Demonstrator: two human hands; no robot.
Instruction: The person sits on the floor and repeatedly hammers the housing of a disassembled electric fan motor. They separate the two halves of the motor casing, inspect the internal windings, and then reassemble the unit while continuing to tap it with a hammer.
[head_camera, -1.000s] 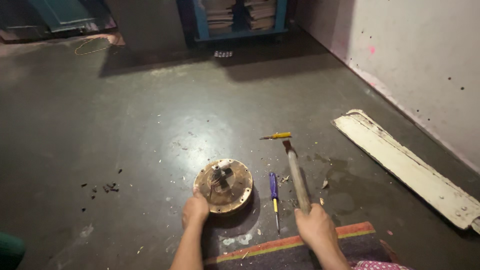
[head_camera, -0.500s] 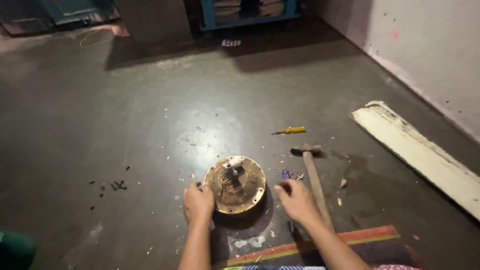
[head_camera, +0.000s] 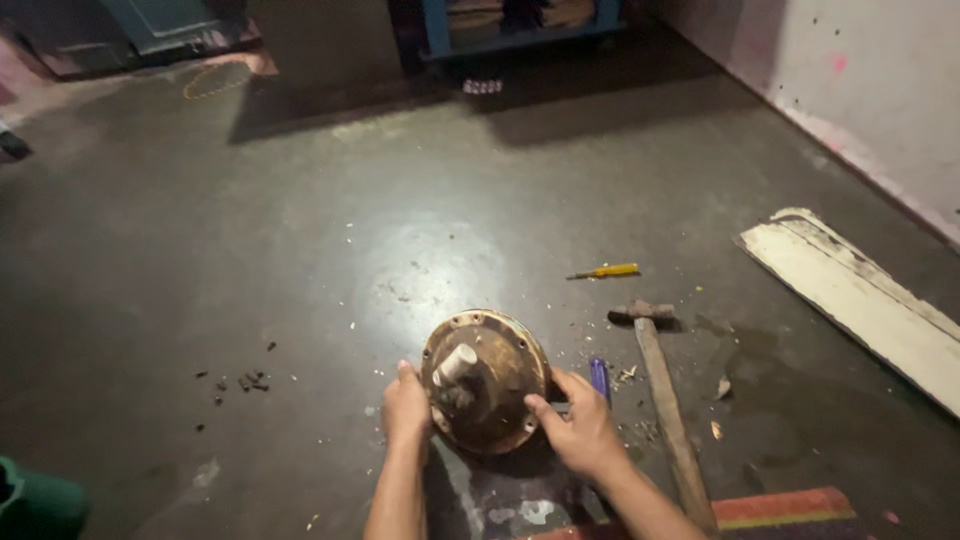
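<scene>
disc: we see a round rusty metal disc (head_camera: 485, 382) on the floor (head_camera: 300, 250), low centre of view, tilted up toward us, bolt holes round its rim
hub: pale stub shaft (head_camera: 456, 363) sticks out of the disc's middle; the dark parts below it are too murky to make out
left hand: left hand (head_camera: 406, 408) on the disc's left edge, thumb at the rim, grip closed on the edge; fingers behind the disc hidden from us
right hand: right hand (head_camera: 578, 432) on the disc's right edge, thumb and forefinger pinching the rim, grip narrow and holding the disc; forearm cut off by the bottom edge
purple tool: purple handle (head_camera: 599, 377) just beside the right hand, the rest hidden under the hand, so we cannot tell its kind for sure
hammer: wooden-handled hammer (head_camera: 662, 400) lying right of the hands, head pointing away, handle end running onto the striped mat (head_camera: 790, 508); mat cut off at the bottom
yellow screwdriver: yellow screwdriver (head_camera: 605, 271) lying beyond the hammer head, apart from it
debris: dark small bits (head_camera: 245, 381) left of the disc, too small to identify; pale chips scattered near the hammer
board: flaking white board (head_camera: 860, 300) along the right wall, cut off at the right edge
green object: green shape (head_camera: 35, 505) at bottom-left corner, mostly out of view
background: blue frame (head_camera: 520, 25) at the top, in shadow, contents unclear
</scene>
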